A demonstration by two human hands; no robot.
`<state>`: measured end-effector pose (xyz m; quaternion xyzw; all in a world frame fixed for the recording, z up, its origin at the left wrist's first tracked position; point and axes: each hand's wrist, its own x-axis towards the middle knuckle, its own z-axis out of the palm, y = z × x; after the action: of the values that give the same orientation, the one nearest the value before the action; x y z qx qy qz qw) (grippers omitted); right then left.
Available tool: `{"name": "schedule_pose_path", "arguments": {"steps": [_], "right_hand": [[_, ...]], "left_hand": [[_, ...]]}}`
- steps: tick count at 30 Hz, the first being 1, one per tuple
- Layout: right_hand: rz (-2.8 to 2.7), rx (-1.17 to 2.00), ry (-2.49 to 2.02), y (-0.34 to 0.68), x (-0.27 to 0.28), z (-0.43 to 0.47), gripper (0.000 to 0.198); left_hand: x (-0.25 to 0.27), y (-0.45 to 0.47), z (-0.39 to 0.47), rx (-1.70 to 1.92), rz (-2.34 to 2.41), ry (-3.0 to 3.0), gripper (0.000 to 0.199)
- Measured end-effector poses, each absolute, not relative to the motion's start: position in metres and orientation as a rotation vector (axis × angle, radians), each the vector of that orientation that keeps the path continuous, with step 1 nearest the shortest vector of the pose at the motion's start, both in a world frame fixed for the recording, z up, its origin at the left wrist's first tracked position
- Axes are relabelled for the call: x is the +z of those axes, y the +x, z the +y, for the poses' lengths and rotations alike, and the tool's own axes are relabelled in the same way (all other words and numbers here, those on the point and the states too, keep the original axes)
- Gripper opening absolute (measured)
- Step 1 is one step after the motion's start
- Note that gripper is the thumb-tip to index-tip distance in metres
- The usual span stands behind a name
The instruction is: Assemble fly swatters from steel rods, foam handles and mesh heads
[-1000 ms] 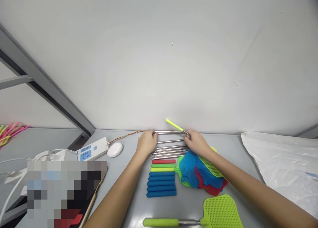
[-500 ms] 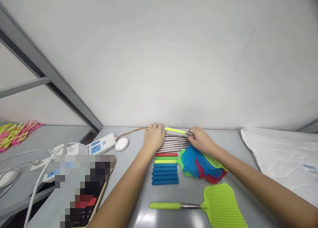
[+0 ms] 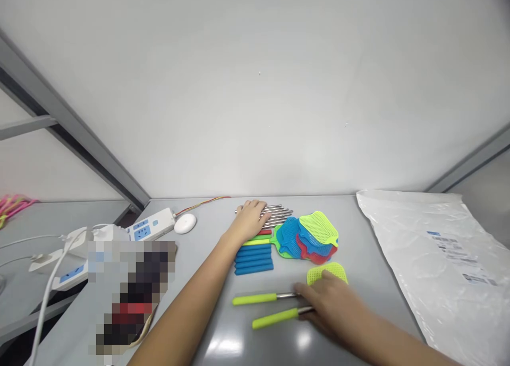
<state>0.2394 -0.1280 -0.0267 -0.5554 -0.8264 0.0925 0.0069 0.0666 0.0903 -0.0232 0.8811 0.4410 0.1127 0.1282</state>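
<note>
My left hand [image 3: 251,219] lies flat over a bundle of thin metal rods [image 3: 279,213] near the wall, fingers spread. My right hand [image 3: 329,302] is closed around the metal part of a rod with a yellow-green handle [image 3: 275,318], low on the table. Just beyond it lies a fly swatter with a green handle [image 3: 255,299]; my right hand partly covers its yellow-green mesh head [image 3: 327,272]. Between the hands are blue handles [image 3: 254,261] in a row, a yellow handle [image 3: 255,242], and a pile of blue, red and green swatter heads [image 3: 290,236].
A large white plastic bag [image 3: 414,233] covers the right side of the table. At left are a power strip [image 3: 153,223], a white round device [image 3: 185,223], cables and a partly blurred phone-like object [image 3: 139,297]. The wall stands right behind the rods.
My right hand has come from the rods toward me, carrying the yellow-green-handled rod beside the lone fly swatter. My left hand stays on the rods. The view has shifted right.
</note>
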Motion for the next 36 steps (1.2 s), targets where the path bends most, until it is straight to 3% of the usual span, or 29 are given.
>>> {"name": "schedule_pose_path", "arguments": {"steps": [4,12,19,26,36], "right_hand": [[-2.611,0.248,-1.810,0.234,-0.036,-0.126,0.010],[-2.385,0.529,-1.777,0.250,-0.002,-0.138,0.022],[-2.119,0.244,-1.968,0.305,0.043,-0.050,0.021],[-2.090,0.178,-1.932,0.292,0.006,0.068,0.024],[-2.143,0.321,-1.867,0.290,-0.035,0.087,0.020]], "left_hand": [[-0.030,0.068,0.091,0.381,1.304,2.561,0.037],[-0.039,0.064,0.090,0.484,1.273,2.587,0.033],[-0.040,0.063,0.084,0.509,1.259,2.568,0.030],[-0.039,0.060,0.071,0.553,1.234,2.593,0.030],[-0.040,0.057,0.058,0.546,1.209,2.596,0.030]]}}
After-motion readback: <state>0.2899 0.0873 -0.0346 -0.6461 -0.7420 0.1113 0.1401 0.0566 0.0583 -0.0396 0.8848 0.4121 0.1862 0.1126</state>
